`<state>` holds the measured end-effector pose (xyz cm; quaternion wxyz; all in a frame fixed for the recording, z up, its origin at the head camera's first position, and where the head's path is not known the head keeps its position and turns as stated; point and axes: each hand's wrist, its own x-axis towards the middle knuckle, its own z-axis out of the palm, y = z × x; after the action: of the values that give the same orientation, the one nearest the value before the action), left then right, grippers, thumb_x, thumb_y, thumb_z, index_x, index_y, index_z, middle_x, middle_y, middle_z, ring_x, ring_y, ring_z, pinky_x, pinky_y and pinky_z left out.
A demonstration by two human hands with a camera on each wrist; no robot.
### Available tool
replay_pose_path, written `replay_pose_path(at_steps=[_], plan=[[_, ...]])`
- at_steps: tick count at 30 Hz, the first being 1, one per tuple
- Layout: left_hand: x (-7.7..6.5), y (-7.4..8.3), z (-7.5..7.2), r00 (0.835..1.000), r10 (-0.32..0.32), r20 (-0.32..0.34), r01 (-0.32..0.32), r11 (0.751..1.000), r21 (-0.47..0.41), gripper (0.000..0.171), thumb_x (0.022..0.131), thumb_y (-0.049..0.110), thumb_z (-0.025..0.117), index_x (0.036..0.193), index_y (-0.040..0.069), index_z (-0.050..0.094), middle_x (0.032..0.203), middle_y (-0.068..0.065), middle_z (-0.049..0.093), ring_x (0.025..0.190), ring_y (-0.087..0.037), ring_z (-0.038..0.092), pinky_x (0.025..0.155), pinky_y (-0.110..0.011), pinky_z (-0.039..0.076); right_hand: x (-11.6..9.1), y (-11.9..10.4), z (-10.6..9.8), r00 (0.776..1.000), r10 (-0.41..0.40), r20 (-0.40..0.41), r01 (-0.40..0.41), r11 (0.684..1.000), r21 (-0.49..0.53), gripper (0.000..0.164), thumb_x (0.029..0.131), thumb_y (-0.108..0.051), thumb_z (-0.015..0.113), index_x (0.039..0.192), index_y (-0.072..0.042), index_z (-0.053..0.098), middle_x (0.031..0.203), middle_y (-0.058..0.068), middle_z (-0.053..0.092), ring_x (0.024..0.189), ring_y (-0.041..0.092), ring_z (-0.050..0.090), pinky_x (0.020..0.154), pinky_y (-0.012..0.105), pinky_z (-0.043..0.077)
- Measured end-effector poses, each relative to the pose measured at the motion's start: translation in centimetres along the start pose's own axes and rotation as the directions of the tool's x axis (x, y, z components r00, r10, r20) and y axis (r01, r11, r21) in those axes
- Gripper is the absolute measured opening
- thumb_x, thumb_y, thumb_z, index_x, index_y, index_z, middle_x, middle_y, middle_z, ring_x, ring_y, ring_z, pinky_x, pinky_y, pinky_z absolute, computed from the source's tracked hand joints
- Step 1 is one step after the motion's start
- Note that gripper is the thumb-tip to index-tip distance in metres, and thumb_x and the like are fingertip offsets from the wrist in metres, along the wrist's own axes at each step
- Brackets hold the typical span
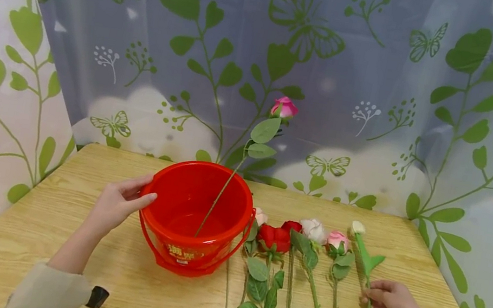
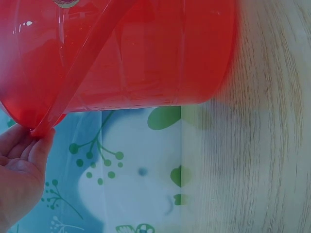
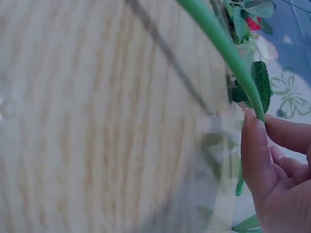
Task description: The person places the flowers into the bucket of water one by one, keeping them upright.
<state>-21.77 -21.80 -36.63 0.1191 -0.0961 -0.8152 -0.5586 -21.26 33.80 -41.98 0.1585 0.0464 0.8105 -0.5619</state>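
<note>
My left hand (image 1: 120,203) grips the rim of a red bucket (image 1: 189,257) at its left side, thumb over the edge; the left wrist view shows the fingers (image 2: 41,150) at the rim beside the bucket's handle (image 2: 90,58). A pink rose (image 1: 286,107) stands in the bucket, leaning right against the rim. On the right, my right hand (image 1: 393,304) pinches the green stem (image 3: 233,60) of a white tulip (image 1: 359,228) between thumb and fingertips. The stem's shadow falls apart from it on the table in the right wrist view.
Between bucket and tulip several flowers lie side by side on the wooden table (image 1: 114,285): red roses (image 1: 274,238), a white rose (image 1: 314,231), a pink rose (image 1: 337,240) and a pale one (image 1: 260,216). A leaf-patterned curtain (image 1: 367,87) hangs behind the table.
</note>
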Motion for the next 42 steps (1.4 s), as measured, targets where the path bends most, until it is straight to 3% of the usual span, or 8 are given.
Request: replay_pose_path(at_steps=[8, 15, 24, 32, 42], plan=[[0.0, -0.1, 0.0, 1.0, 0.0, 0.001, 0.0, 1.0, 0.006, 0.055, 0.08, 0.023, 0.066, 0.125, -0.003, 0.048, 0.123, -0.017, 0.05, 0.106, -0.028, 0.052, 0.076, -0.021, 0.047, -0.7, -0.6, -0.4, 1.0, -0.028, 0.0, 0.028, 1.0, 0.001, 0.04, 0.088, -0.005, 0.05, 0.113, 0.022, 0.035, 0.085, 0.004, 0.061, 0.072, 0.013, 0.061, 0.063, 0.026, 0.052], [0.0, 0.0, 0.0, 1.0, -0.005, 0.0, 0.005, 1.0, -0.003, 0.055, 0.081, 0.023, 0.066, 0.125, -0.003, 0.047, 0.123, -0.017, 0.049, 0.106, -0.028, 0.052, 0.077, -0.022, 0.047, -1.6, -2.0, -0.7, 0.995, -0.1, 0.03, 0.099, 0.995, 0.034, 0.036, 0.09, -0.01, 0.05, 0.112, 0.017, 0.039, 0.09, 0.001, 0.06, 0.079, 0.01, 0.059, 0.067, 0.027, 0.051], [0.0, -0.1, 0.1, 1.0, -0.002, -0.003, 0.002, 1.0, -0.019, 0.054, 0.08, 0.022, 0.066, 0.125, -0.002, 0.048, 0.123, -0.016, 0.05, 0.106, -0.028, 0.052, 0.076, -0.02, 0.047, -3.0, -4.8, 0.9, 0.988, -0.154, 0.003, 0.153, 0.986, 0.072, 0.052, 0.09, -0.01, 0.052, 0.123, 0.02, 0.026, 0.09, -0.003, 0.057, 0.082, 0.009, 0.059, 0.07, 0.028, 0.052], [0.0, -0.1, 0.1, 1.0, -0.009, -0.006, 0.009, 1.0, -0.019, 0.054, 0.08, 0.022, 0.066, 0.125, -0.003, 0.048, 0.123, -0.016, 0.05, 0.106, -0.028, 0.051, 0.076, -0.02, 0.047, -4.0, -6.9, 2.9, 0.974, -0.221, -0.04, 0.223, 0.973, 0.065, 0.037, 0.088, -0.01, 0.055, 0.115, 0.011, 0.041, 0.09, 0.0, 0.055, 0.082, 0.01, 0.058, 0.07, 0.028, 0.052], [0.0, -0.1, 0.1, 1.0, -0.006, -0.008, 0.005, 1.0, -0.018, 0.054, 0.08, 0.022, 0.066, 0.125, -0.003, 0.048, 0.123, -0.017, 0.05, 0.106, -0.028, 0.051, 0.076, -0.019, 0.047, -5.0, -9.1, 5.3, 0.954, -0.298, -0.038, 0.301, 0.948, 0.107, 0.02, 0.085, -0.008, 0.059, 0.103, -0.001, 0.054, 0.09, 0.004, 0.054, 0.079, 0.011, 0.056, 0.069, 0.029, 0.052]])
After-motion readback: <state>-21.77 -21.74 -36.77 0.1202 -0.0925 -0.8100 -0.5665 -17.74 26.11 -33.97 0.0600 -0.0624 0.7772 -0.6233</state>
